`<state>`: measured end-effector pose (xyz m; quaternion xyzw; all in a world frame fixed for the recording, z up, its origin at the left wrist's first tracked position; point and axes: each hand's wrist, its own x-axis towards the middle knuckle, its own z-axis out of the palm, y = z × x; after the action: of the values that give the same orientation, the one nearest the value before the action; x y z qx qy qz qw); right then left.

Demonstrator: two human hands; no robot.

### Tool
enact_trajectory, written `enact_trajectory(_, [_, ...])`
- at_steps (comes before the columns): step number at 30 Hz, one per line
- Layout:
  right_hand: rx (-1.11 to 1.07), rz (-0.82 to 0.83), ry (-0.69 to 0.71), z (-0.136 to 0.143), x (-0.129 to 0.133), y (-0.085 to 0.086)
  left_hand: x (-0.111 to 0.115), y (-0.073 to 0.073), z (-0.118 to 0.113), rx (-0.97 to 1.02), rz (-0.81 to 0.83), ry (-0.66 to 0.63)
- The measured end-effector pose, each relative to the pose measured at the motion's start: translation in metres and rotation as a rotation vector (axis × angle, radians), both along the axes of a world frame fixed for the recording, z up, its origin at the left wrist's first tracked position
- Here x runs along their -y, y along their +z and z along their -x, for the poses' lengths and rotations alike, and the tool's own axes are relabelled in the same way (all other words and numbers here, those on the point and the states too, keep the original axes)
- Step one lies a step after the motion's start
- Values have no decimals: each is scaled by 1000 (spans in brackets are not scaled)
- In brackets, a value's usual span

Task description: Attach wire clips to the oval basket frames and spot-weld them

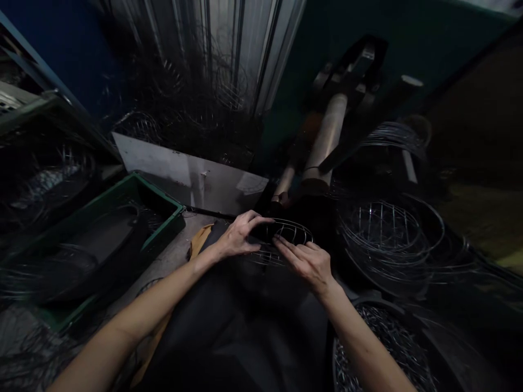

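A small round wire frame (291,224), like a shallow basket with thin cross wires, is above the dark cloth (253,321) over my lap. On its left side my left hand (242,235) grips it, the fingers over the upper rim and the thumb lower down. My right hand (306,262) holds the near right side, its index finger reaching across the wires towards the middle. The lower wires show between the two hands, partly covered by them. Dim light leaves the joints of the wires unclear.
Ahead is a machine with a metal cylinder (330,130) and a slanted bar (368,125). Round wire frames (386,223) are stacked at right, above a tub of small metal pieces (388,343). A green crate (163,237) sits left, near a pale board (183,174).
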<state>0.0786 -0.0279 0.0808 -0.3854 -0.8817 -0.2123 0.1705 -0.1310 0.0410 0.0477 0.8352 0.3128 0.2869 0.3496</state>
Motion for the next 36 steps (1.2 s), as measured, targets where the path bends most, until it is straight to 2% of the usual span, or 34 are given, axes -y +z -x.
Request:
enact_trajectory(3, [22, -37, 21, -3, -3, -2, -5, -1, 1, 5, -28, -40])
enact_trajectory(8, [32, -53, 21, -14, -3, -16, -7, -7, -4, 6, -39, -49])
enact_trajectory(12, [69, 0, -6, -18, -5, -21, -9, -7, -3, 21, -58, -39])
enact_trajectory(19, [55, 143, -41, -20, -10, -19, -15, -8, -2, -4, -93, -44])
enact_trajectory(24, [54, 79, -32, -22, -16, -20, -23, -9, -5, -3, -137, -41])
enact_trajectory(30, [40, 9, 14, -23, -21, -22, -34, -20, -9, -17, -201, -47])
enact_trajectory(33, [85, 0, -7, -22, -19, -21, -33, -23, -8, -23, -215, -47])
enact_trajectory(36, [103, 1, -24, -20, -17, -19, -29, -20, -7, -25, -234, -41])
